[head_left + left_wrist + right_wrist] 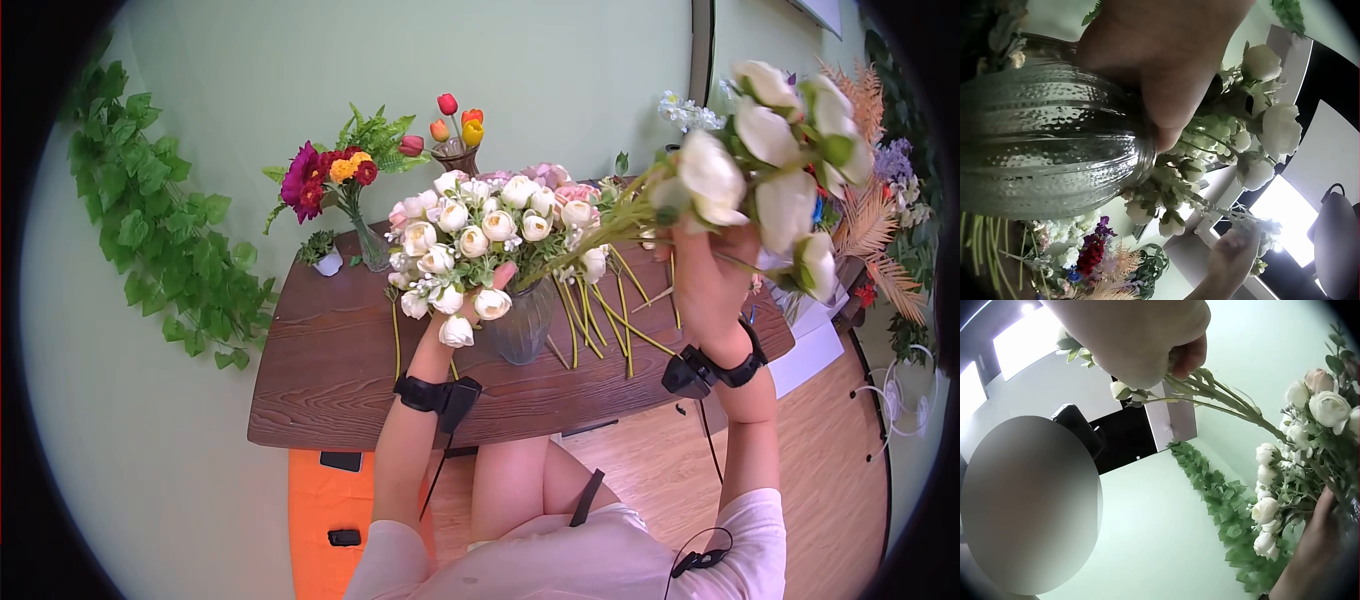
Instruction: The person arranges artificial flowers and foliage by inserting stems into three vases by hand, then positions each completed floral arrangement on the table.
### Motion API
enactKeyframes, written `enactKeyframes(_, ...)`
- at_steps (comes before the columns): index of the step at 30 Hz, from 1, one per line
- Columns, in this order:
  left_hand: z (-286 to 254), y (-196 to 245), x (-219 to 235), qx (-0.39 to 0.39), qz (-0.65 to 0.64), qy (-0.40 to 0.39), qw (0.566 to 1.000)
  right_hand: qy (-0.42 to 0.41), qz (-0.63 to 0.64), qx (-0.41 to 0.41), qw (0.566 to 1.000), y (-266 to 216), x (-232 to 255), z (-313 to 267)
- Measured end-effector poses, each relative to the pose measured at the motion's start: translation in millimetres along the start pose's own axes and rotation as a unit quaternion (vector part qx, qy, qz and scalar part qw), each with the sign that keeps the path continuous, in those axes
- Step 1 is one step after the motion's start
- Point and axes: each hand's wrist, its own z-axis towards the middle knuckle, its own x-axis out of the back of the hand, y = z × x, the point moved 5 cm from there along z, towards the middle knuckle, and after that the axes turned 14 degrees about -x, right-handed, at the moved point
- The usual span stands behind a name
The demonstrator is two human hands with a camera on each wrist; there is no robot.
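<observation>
My left hand (1160, 56) grips a ribbed clear glass vase (520, 328) at its neck, the thumb lying at the rim. White ranunculus-like blooms (473, 240) with pale pink ones fill the vase and hide most of that hand in the head view. Raised on the right, my right hand (712, 290) holds a bunch of large white flowers (785, 205) by the green stems, fingers curled round them. The stems (1229, 403) of this bunch slant down to the left, and their lower ends overlap the vase's blooms.
Loose green stems (628, 325) lie on the dark wooden table (330, 385) right of the vase. Behind stand a glass vase (372, 245) of red and yellow flowers, tulips (447, 105) in a brown vase, and a small potted plant (325, 258). Dried fronds (865, 230) rise at the right.
</observation>
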Motion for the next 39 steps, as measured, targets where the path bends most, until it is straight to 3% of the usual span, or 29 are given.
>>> enactKeyframes(3,-2,-13,1,0.046,0.076,-0.054,0.995,-0.013,-0.12,-0.027,0.992,2,-14,4)
enactKeyframes(4,-2,-11,2,-0.005,0.141,-0.064,0.988,-0.028,-0.14,-0.026,0.989,3,-20,6)
enactKeyframes(6,-1,-12,3,0.022,0.036,-0.016,0.999,-0.052,-0.088,-0.073,0.992,11,-32,8)
enactKeyframes(8,0,-3,1,0.031,0.045,-0.01,0.998,-0.097,-0.089,-0.076,0.988,11,-44,7)
enactKeyframes(9,1,1,0,0.041,0.055,-0.003,0.998,-0.117,-0.065,-0.134,0.982,18,-49,6)
enactKeyframes(13,-6,-9,-2,-0.015,0.041,0.016,0.999,-0.135,-0.129,-0.112,0.976,30,-59,1)
enactKeyframes(14,-10,-13,-2,-0.02,0.035,0.019,0.999,-0.152,-0.169,-0.053,0.972,31,-62,-3)
enactKeyframes(16,-18,-21,-1,-0.03,0.022,0.027,0.999,-0.212,-0.192,-0.06,0.956,39,-64,-9)
enactKeyframes(17,-22,-25,-1,-0.035,0.015,0.031,0.999,-0.219,-0.283,-0.058,0.932,46,-62,-12)
enactKeyframes(20,-32,-38,1,-0.053,-0.004,0.045,0.998,-0.241,-0.302,-0.038,0.922,67,-59,-19)
enactKeyframes(28,-27,-50,-3,-0.043,0.005,0.047,0.998,-0.192,-0.321,-0.049,0.926,93,-54,-27)
enactKeyframes(33,-19,-56,-2,-0.024,0.021,0.042,0.999,-0.149,-0.306,0.014,0.94,96,-55,-29)
enactKeyframes(39,-19,-61,-4,-0.003,0.038,0.036,0.999,-0.15,-0.27,-0.008,0.951,105,-54,-23)
